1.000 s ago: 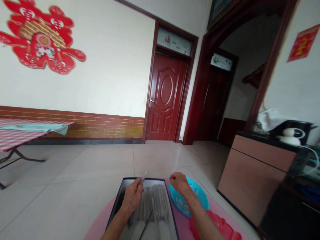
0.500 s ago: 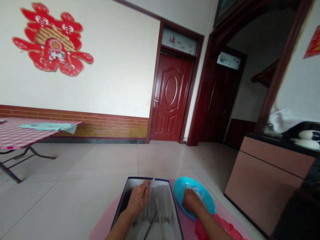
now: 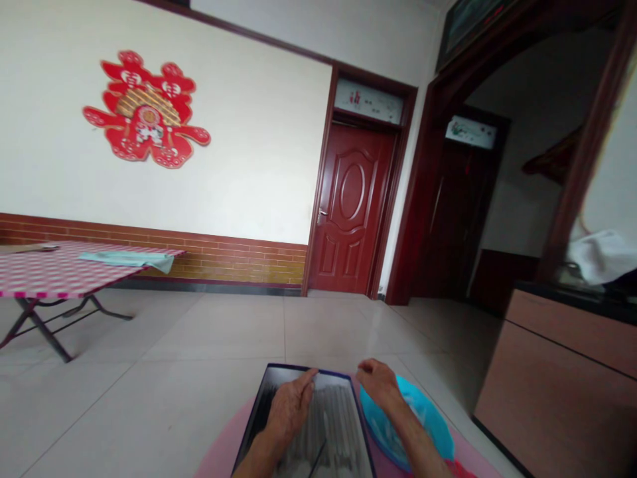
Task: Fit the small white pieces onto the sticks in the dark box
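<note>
A shallow dark-blue-edged box [image 3: 367, 443] with a white inside lies in front of me. Rows of slim, greyish translucent sticks [image 3: 337, 415] fill much of it, with dark ones [image 3: 265, 403] along its left side. Over the box's far half is my left hand [image 3: 292, 406], thumb and forefinger pinched together near the far rim; whatever is between them is too small to make out. My right hand [image 3: 379, 384] hovers over the far left rim of a bright blue bowl [image 3: 442, 428], its fingers curled closed. Small whitish clear pieces [image 3: 415, 406] lie in that bowl.
Box and bowl rest on a round pink surface [image 3: 223, 451]. Red cloth or plastic [image 3: 460, 469] lies beside the bowl. A checked folding table [image 3: 89, 275] stands left, a brownish cabinet [image 3: 562, 385] right. Tiled floor [image 3: 209, 332] stretches to a red door [image 3: 348, 212].
My right hand has come up out of the blue bowl toward the box. The small pale piece seen in my left fingers earlier no longer shows. The whole view has swung slightly left.
</note>
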{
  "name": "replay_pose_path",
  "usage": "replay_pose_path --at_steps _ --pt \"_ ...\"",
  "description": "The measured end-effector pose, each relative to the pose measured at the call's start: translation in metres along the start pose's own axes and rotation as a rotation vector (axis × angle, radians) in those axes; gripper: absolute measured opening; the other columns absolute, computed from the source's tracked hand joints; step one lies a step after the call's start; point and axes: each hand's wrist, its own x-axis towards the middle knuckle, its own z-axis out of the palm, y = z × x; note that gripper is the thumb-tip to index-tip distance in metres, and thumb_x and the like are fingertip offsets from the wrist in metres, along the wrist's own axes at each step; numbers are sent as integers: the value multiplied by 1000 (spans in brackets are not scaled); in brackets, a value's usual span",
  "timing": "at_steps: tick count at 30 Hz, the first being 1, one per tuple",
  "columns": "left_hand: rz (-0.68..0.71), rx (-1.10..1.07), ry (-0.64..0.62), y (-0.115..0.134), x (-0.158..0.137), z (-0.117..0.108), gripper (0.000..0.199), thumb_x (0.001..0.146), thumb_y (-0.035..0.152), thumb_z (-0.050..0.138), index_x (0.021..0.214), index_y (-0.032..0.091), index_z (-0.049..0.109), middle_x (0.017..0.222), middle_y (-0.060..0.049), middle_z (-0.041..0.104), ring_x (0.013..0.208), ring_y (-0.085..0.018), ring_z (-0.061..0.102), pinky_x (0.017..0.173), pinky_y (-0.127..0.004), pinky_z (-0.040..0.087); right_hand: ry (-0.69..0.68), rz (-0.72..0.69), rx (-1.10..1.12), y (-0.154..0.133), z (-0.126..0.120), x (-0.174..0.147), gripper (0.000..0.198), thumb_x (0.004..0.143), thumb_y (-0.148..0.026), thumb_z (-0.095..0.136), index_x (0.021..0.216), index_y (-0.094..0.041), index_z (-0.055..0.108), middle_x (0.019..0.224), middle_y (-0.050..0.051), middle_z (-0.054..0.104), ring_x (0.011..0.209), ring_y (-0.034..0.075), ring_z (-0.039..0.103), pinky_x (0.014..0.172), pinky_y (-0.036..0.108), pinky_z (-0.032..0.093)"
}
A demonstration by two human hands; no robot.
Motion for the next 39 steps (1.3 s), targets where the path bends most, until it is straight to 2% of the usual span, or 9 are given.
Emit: replay_pose_path --at_steps 1,5,9,11,17,22,27,35,39 --pt "0 -5 4 0 0 1 37 89 35 45 115 25 69 103 -8 74 85 -25 70 84 -35 51 -45 17 80 -9 11 -2 3 55 -26 58 55 -23 58 56 2 64 63 20 62 63 31 47" --pt "-10 5 69 -7 -1 5 36 89 35 44 112 24 70 98 -10 75 84 -25 71 84 -35 51 -142 111 395 -28 58 -24 32 68 -49 48 72 -20 60 68 3 68 64 18 65 58 28 50" --pt "49 80 117 -13 0 8 38 90 32 40 112 20 68 101 -14 74 90 -26 70 86 -38 52 -155 368 995 -16 89 -42 33 54 -44 70 75 -21 60 72 1 69 68 15 66 62 24 51" --pt "78 99 98 -11 0 7 38 91 31 39 113 20 68 105 -13 73 93 -26 69 86 -37 52 -172 451 1140 -8 97 -46 34 49 -38 77 73 -21 60 69 0 68 67 15 66 62 23 51" --pt "124 114 -15 3 -1 -1 38 91 25 36 114 18 66 106 -13 72 93 -25 69 84 -35 52 -205 501 1187 -14 100 -49 35 46 -33 81 72 -19 62 68 1 69 65 14 66 59 22 51" --pt "111 134 -5 3 -2 -3 38 90 24 38 115 19 65 108 -12 72 95 -26 68 85 -35 51 -203 486 1148 -21 95 -52 46 42 -35 83 81 -17 65 70 2 71 63 14 65 56 22 49" --pt "42 159 17 -1 -3 -1 39 89 26 38 114 16 66 98 -14 74 83 -26 70 77 -35 50 -219 419 1035 -16 97 -54 49 42 -39 83 84 -18 67 76 2 73 68 17 66 59 25 48" --pt "-34 107 -20 11 4 -6 37 83 23 37 81 17 73 76 -9 73 70 -21 67 66 -28 46 -287 367 918 -17 96 -56 49 50 -45 78 92 -21 70 85 2 72 80 20 65 64 26 48" --pt "-107 113 -48 15 6 -6 38 79 21 36 75 15 74 70 -8 72 64 -21 65 63 -28 44 -338 360 890 -16 98 -55 45 55 -47 73 90 -19 70 87 3 72 84 21 65 66 28 48"
